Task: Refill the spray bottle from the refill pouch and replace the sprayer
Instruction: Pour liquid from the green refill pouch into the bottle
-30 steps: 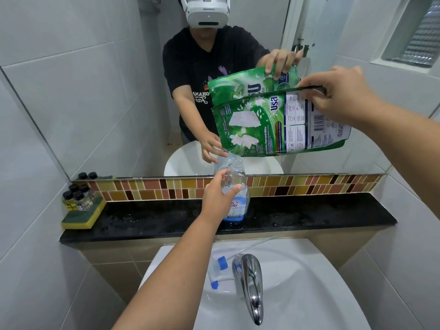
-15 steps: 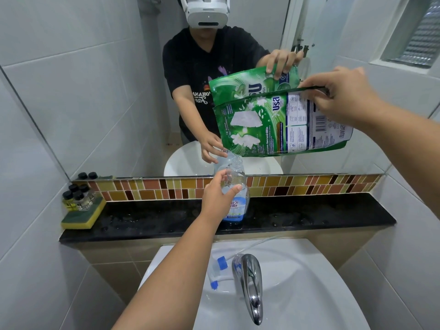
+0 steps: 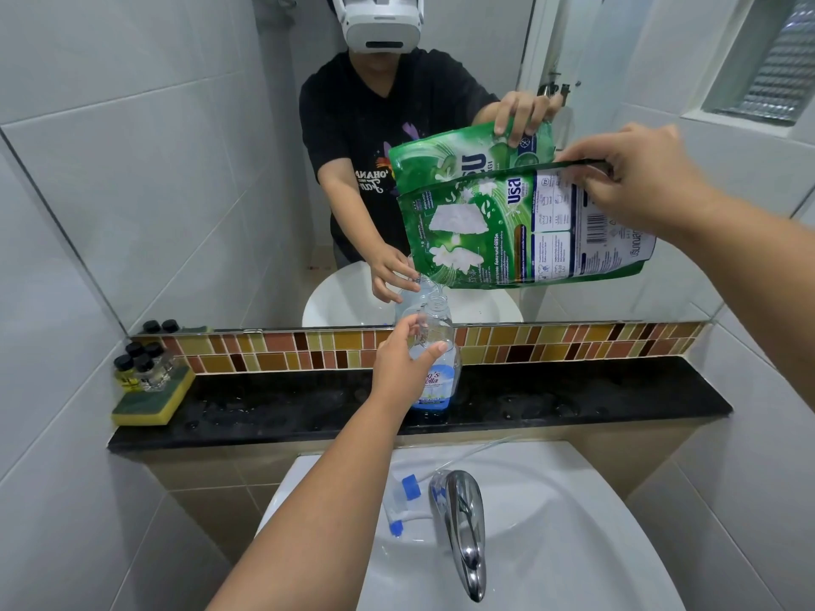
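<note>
so the left hand (image 3: pixel 399 368) has its grip curled round the neck of the clear spray bottle (image 3: pixel 434 368), standing uncapped on the black bench (image 3: pixel 573 403); right hand (image 3: pixel 635 178) pinches the top edge of the green refill pouch (image 3: pixel 520 231), tilted with its low corner just over the bottle mouth at 12 o'clock; the sprayer (image 3: pixel 403 504) lies in the white sink (image 3: pixel 551 522) at the bottle's 6 o'clock, beside the chrome tap (image 3: pixel 463 531); sponge (image 3: pixel 152 399) sits at 9 o'clock
</note>
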The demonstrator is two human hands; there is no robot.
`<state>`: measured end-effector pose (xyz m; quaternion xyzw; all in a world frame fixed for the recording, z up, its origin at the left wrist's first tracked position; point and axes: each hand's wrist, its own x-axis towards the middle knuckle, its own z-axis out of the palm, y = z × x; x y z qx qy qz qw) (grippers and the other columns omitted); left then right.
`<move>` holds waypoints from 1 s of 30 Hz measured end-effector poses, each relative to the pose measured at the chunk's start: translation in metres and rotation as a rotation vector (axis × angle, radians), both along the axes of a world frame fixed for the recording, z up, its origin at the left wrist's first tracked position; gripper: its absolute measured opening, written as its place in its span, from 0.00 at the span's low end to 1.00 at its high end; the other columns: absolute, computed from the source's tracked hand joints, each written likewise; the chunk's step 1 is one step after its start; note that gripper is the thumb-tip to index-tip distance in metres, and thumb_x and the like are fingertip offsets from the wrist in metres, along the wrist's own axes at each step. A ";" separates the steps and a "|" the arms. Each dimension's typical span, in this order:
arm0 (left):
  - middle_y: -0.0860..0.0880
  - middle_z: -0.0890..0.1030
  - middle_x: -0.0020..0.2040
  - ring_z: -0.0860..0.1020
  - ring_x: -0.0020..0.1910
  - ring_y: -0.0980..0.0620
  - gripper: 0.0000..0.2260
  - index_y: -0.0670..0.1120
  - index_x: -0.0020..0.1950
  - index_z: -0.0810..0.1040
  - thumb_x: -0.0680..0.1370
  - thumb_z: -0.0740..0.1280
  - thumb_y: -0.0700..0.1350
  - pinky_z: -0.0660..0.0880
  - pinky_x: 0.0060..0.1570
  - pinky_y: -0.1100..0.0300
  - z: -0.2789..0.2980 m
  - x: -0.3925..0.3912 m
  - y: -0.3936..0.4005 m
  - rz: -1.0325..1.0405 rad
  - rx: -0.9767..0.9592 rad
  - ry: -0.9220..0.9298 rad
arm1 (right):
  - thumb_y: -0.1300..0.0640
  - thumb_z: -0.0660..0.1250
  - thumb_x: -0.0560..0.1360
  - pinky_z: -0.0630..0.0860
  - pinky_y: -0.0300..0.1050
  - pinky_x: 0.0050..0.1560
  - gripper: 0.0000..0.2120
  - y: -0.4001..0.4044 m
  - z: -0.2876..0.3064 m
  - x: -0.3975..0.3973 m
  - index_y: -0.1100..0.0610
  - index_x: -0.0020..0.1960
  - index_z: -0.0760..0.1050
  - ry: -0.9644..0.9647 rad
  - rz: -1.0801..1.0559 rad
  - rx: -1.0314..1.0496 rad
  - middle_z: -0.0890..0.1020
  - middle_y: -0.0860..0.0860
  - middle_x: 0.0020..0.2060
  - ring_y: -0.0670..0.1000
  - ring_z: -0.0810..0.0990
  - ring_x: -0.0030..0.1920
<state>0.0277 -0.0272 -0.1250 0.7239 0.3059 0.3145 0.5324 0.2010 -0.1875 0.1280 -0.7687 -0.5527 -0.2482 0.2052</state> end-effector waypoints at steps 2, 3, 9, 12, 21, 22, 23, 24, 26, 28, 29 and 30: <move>0.58 0.73 0.58 0.72 0.57 0.57 0.18 0.64 0.59 0.68 0.74 0.72 0.54 0.72 0.42 0.64 0.001 0.000 0.000 0.002 0.000 0.006 | 0.57 0.64 0.78 0.61 0.56 0.56 0.10 0.000 0.000 0.000 0.50 0.56 0.80 0.002 -0.004 0.006 0.70 0.41 0.33 0.55 0.68 0.43; 0.58 0.73 0.58 0.72 0.56 0.57 0.18 0.64 0.59 0.68 0.74 0.72 0.54 0.71 0.41 0.65 0.001 0.000 0.000 0.003 0.002 0.008 | 0.57 0.64 0.78 0.61 0.56 0.56 0.10 0.000 0.000 0.000 0.50 0.56 0.80 0.001 -0.008 0.009 0.71 0.42 0.33 0.55 0.68 0.43; 0.58 0.74 0.60 0.71 0.55 0.58 0.18 0.63 0.60 0.69 0.74 0.72 0.55 0.66 0.37 0.68 0.000 0.001 0.001 0.015 0.000 0.028 | 0.56 0.64 0.78 0.62 0.55 0.56 0.10 0.000 0.002 -0.001 0.50 0.56 0.80 -0.005 -0.018 0.011 0.74 0.48 0.37 0.55 0.69 0.44; 0.57 0.74 0.61 0.71 0.56 0.58 0.18 0.63 0.60 0.69 0.74 0.72 0.55 0.67 0.37 0.68 -0.001 0.002 0.002 0.015 -0.009 0.025 | 0.56 0.64 0.78 0.63 0.57 0.56 0.10 0.001 0.003 -0.001 0.50 0.57 0.80 -0.008 -0.021 0.013 0.73 0.48 0.37 0.56 0.70 0.44; 0.54 0.75 0.63 0.73 0.58 0.55 0.19 0.62 0.62 0.70 0.74 0.72 0.54 0.77 0.48 0.58 -0.004 0.002 0.002 0.003 -0.042 -0.001 | 0.56 0.64 0.78 0.61 0.55 0.57 0.11 0.002 0.000 -0.002 0.49 0.57 0.80 -0.016 -0.040 0.010 0.74 0.49 0.38 0.56 0.70 0.45; 0.54 0.75 0.62 0.73 0.58 0.55 0.19 0.62 0.62 0.70 0.74 0.72 0.54 0.76 0.47 0.60 -0.003 0.001 0.001 0.002 -0.039 -0.002 | 0.56 0.64 0.78 0.61 0.55 0.57 0.11 0.002 0.000 -0.002 0.49 0.57 0.80 -0.016 -0.038 0.013 0.74 0.48 0.38 0.55 0.69 0.45; 0.54 0.75 0.62 0.72 0.58 0.56 0.19 0.62 0.61 0.70 0.74 0.72 0.54 0.75 0.45 0.62 -0.003 0.001 0.001 0.000 -0.035 -0.003 | 0.56 0.64 0.78 0.61 0.55 0.56 0.11 0.002 -0.001 -0.002 0.49 0.57 0.80 -0.018 -0.039 0.012 0.73 0.48 0.38 0.55 0.69 0.45; 0.55 0.75 0.62 0.72 0.58 0.56 0.19 0.62 0.61 0.70 0.74 0.72 0.54 0.73 0.44 0.64 -0.003 0.001 0.001 -0.003 -0.032 -0.006 | 0.56 0.63 0.78 0.60 0.55 0.56 0.11 0.002 -0.001 -0.001 0.48 0.57 0.80 -0.022 -0.040 0.008 0.74 0.48 0.38 0.54 0.68 0.45; 0.55 0.75 0.62 0.72 0.58 0.56 0.19 0.63 0.61 0.70 0.74 0.72 0.54 0.73 0.43 0.64 -0.003 0.002 0.002 -0.005 -0.028 -0.007 | 0.55 0.63 0.78 0.60 0.54 0.56 0.11 0.002 -0.001 0.000 0.48 0.57 0.79 -0.024 -0.039 0.003 0.74 0.48 0.38 0.54 0.69 0.45; 0.55 0.74 0.62 0.72 0.58 0.56 0.19 0.62 0.62 0.70 0.74 0.72 0.54 0.73 0.44 0.64 -0.004 0.002 0.002 -0.003 -0.024 -0.001 | 0.55 0.63 0.78 0.59 0.52 0.54 0.11 0.002 -0.002 0.001 0.47 0.57 0.79 -0.019 -0.038 0.000 0.75 0.47 0.39 0.54 0.68 0.45; 0.55 0.74 0.62 0.72 0.57 0.57 0.19 0.62 0.62 0.70 0.74 0.72 0.54 0.73 0.44 0.64 -0.004 0.002 0.002 -0.003 -0.022 -0.001 | 0.55 0.63 0.78 0.58 0.52 0.54 0.11 0.003 -0.002 0.001 0.47 0.57 0.79 -0.021 -0.036 -0.006 0.76 0.48 0.39 0.54 0.68 0.45; 0.56 0.74 0.61 0.72 0.57 0.57 0.19 0.63 0.61 0.70 0.74 0.72 0.54 0.72 0.43 0.65 -0.005 0.002 0.003 -0.003 -0.019 -0.004 | 0.55 0.63 0.78 0.58 0.51 0.53 0.11 0.003 -0.002 0.002 0.47 0.57 0.79 -0.025 -0.034 -0.009 0.76 0.48 0.39 0.54 0.69 0.46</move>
